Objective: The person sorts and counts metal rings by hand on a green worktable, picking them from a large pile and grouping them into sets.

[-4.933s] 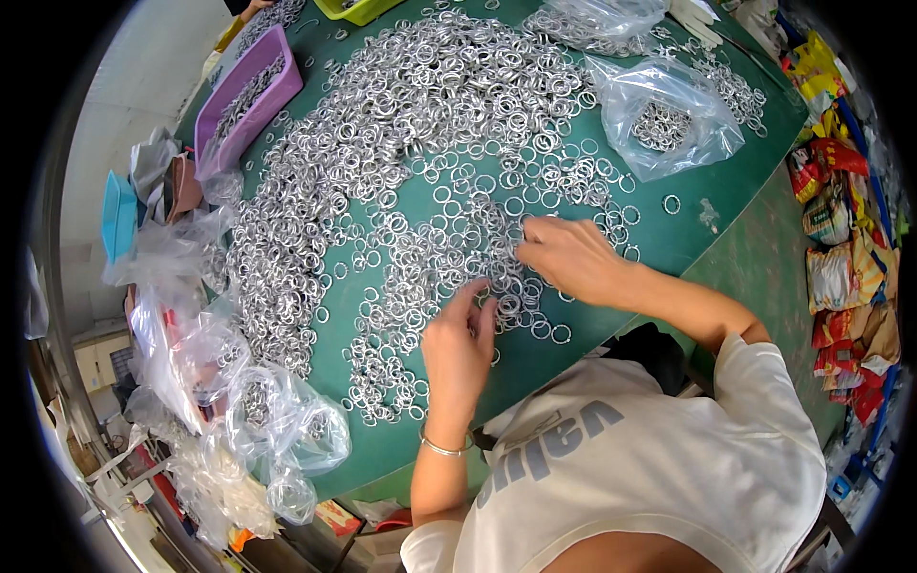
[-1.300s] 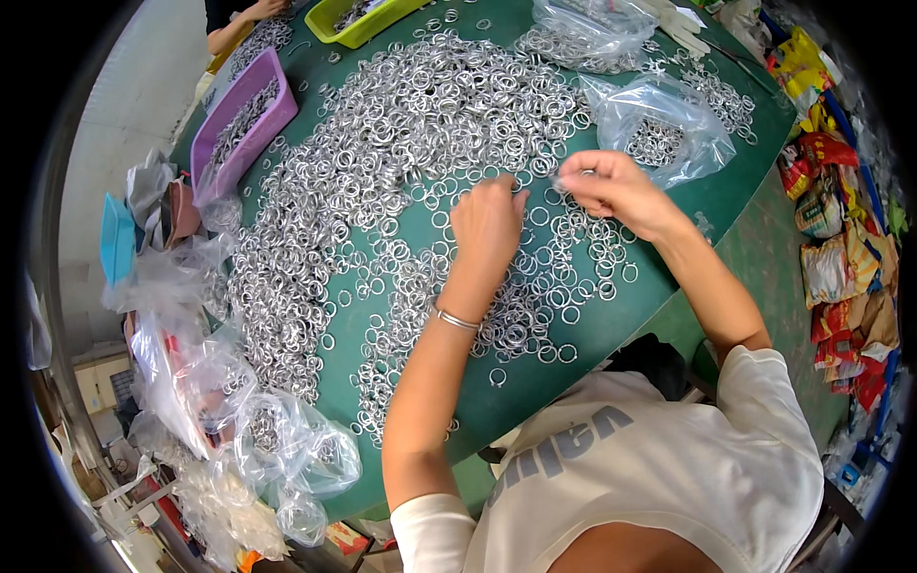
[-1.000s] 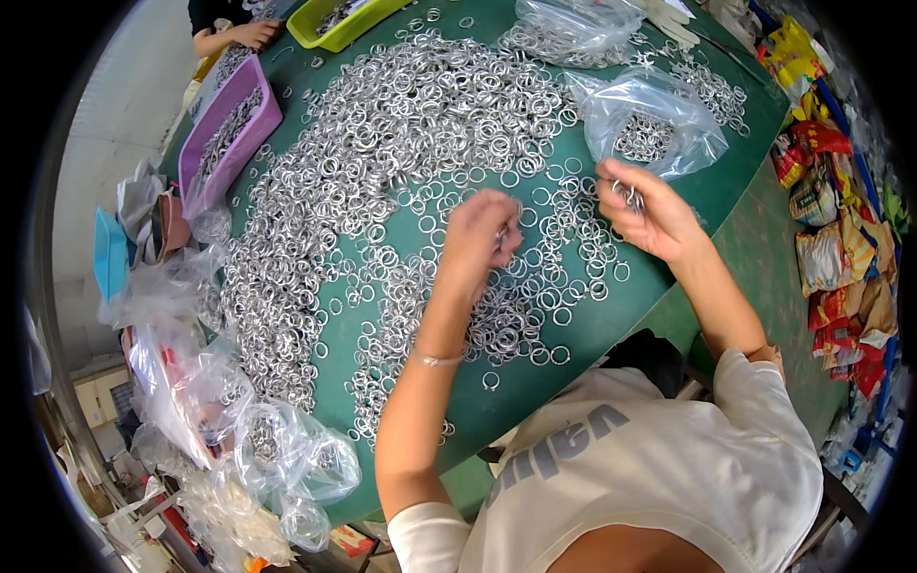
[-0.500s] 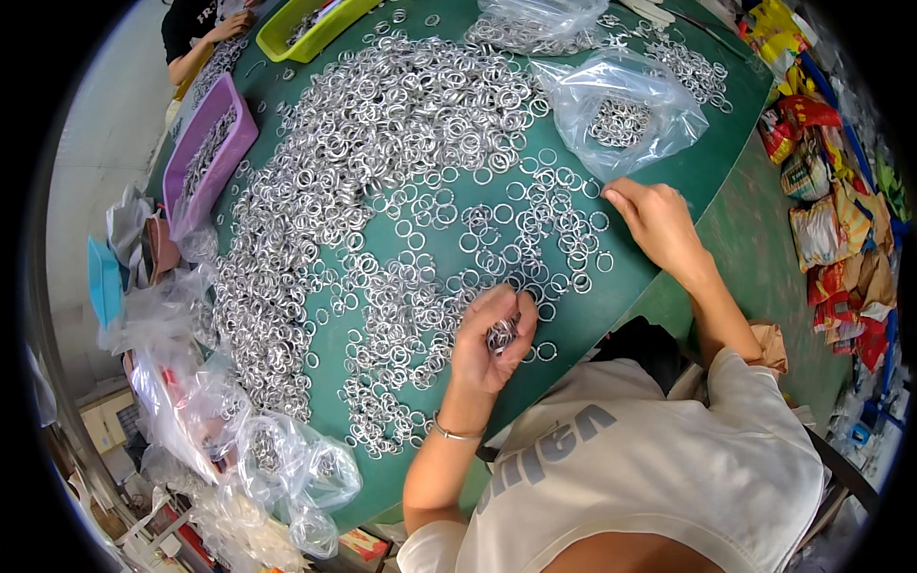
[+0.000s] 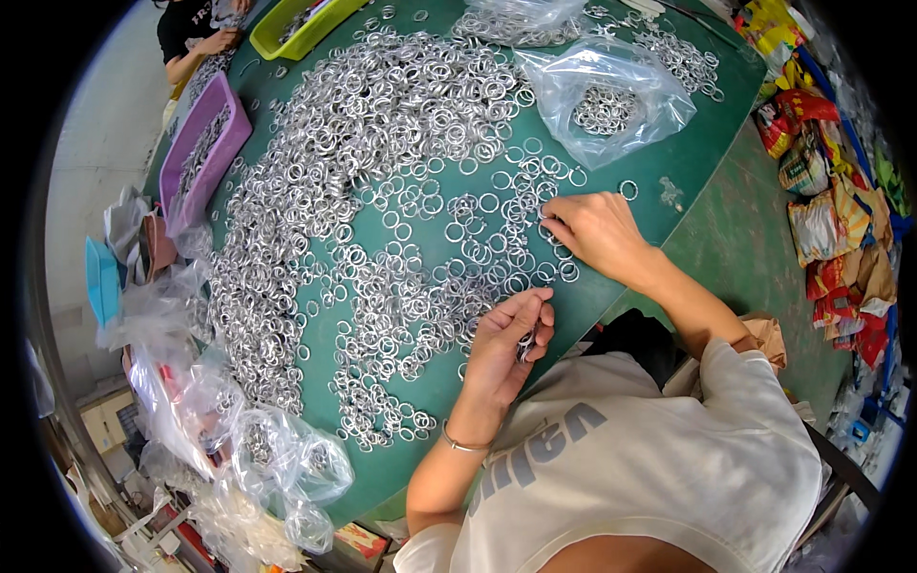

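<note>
Silvery metal rings (image 5: 411,105) lie in a big heap over the green table (image 5: 535,420), thinning into a loose scatter toward me. My left hand (image 5: 508,342), a bangle on its wrist, is closed palm up by the table's near edge. Some metal rings (image 5: 523,348) show between its curled fingers; how many is hidden. My right hand (image 5: 600,234) reaches over the right side of the scatter, thumb and fingers pinched together at the loose rings (image 5: 521,215). What those fingertips hold, if anything, cannot be made out. One lone ring (image 5: 628,190) lies just beyond this hand.
An open clear plastic bag (image 5: 616,110) with rings inside stands at the far right. Another bag (image 5: 521,21) lies behind it. Purple (image 5: 203,148) and yellow-green (image 5: 310,24) bins sit far left. Across the table a person's hand (image 5: 222,40) works. More plastic bags (image 5: 291,458) crowd the left edge.
My right hand has moved left from the table's right side onto the loose rings; a lone ring now shows where it was. My left hand has shifted slightly right and closed further over its rings.
</note>
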`<state>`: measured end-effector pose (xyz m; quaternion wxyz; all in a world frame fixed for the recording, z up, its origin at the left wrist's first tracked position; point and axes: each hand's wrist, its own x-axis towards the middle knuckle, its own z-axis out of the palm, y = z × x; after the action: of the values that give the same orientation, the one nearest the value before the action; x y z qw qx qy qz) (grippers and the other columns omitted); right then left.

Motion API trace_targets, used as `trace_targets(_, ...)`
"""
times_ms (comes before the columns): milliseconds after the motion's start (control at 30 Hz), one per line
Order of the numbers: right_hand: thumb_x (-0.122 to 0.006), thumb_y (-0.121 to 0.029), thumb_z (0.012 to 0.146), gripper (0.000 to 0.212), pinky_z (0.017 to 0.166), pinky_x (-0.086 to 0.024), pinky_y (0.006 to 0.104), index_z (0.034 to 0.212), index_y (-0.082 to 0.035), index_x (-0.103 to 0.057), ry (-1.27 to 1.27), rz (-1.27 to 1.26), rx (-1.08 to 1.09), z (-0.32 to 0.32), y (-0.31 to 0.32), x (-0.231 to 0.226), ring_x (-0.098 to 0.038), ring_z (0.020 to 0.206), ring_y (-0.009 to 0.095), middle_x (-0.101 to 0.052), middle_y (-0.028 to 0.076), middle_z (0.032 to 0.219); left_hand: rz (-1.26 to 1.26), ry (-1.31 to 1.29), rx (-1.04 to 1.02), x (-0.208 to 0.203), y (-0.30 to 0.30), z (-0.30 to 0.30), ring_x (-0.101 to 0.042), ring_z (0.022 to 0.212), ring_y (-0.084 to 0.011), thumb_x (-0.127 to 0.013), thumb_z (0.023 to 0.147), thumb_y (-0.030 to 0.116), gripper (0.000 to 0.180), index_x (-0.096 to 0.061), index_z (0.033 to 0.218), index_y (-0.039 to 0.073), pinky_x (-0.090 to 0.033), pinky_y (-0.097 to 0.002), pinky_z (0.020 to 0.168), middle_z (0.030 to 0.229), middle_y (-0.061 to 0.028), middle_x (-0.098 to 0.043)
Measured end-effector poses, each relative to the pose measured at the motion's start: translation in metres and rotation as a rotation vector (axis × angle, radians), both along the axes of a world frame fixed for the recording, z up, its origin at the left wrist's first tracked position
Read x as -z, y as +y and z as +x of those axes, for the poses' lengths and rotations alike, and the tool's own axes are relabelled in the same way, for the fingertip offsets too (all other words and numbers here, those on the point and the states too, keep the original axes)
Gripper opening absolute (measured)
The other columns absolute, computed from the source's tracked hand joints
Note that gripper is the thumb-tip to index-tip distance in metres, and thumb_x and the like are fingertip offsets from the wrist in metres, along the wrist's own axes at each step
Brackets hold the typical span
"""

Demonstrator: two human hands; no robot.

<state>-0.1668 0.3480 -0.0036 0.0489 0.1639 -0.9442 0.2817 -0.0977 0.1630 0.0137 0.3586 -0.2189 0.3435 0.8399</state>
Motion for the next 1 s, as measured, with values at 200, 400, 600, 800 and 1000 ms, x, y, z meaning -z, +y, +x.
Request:
trace_targets(200,-0.052,-0.017,0.090,0.015,0.040,-0.025,0.0197,0.084,-0.004,-0.054,-0.813,-1.080,0.093,-0.007,0.016,-0.018,-0.033,0.046,0.003,-0.042,-0.005,0.061,-0.064,0.107,0.012,0.000,-0.003,0.001,-0.036,0.048,-0.0044,-0.053,0.091,0.016,0.021,-0.056,0.105,0.001,-0.027,-0.0158,0.042,0.068,0.0002,-0.051)
trace_targets(400,-0.051,-0.019,0.091,0.015,0.040,-0.022,0.0180,0.088,-0.004,-0.051,-1.196,-1.430,0.021,-0.001,0.014,-0.027,-0.032,0.046,0.002,-0.040,-0.005,0.062,-0.346,0.422,-0.072,0.000,0.013,-0.015,-0.034,0.048,-0.0022,-0.058,0.087,0.010,0.023,-0.057,0.108,0.001,-0.025,-0.0168,0.043,0.059,0.0033,-0.047)
trace_targets(600,-0.051,-0.022,0.092,0.018,0.041,-0.019,0.0177,0.089,-0.005,-0.051,-1.120,-1.281,-0.027,0.007,0.005,-0.027,-0.030,0.048,0.002,-0.038,-0.005,0.062,-1.023,0.960,-0.097,0.000,0.027,-0.029,-0.046,0.048,-0.0111,-0.065,0.078,0.003,0.011,-0.066,0.088,-0.001,-0.037,-0.0261,0.046,0.060,-0.0076,-0.054)
trace_targets(800,-0.052,-0.021,0.092,0.019,0.042,-0.024,0.0204,0.087,-0.003,-0.050,-0.949,-1.147,-0.065,0.012,-0.001,-0.027,-0.033,0.050,0.004,-0.039,-0.005,0.061,-1.016,1.089,-0.171,-0.004,0.023,-0.027,-0.050,0.050,-0.0114,-0.063,0.079,0.001,0.012,-0.065,0.091,-0.001,-0.039,-0.0248,0.047,0.063,-0.0078,-0.056)
trace_targets(1000,-0.050,-0.016,0.090,0.015,0.049,-0.037,0.0339,0.086,-0.001,-0.049,-0.349,-0.540,-0.093,0.020,-0.013,-0.037,-0.046,0.049,0.025,-0.049,0.010,0.059,-0.952,1.029,-0.096,-0.003,0.019,-0.028,-0.050,0.051,-0.0117,-0.062,0.080,0.000,0.009,-0.064,0.089,0.000,-0.040,-0.0251,0.047,0.063,-0.0075,-0.057)
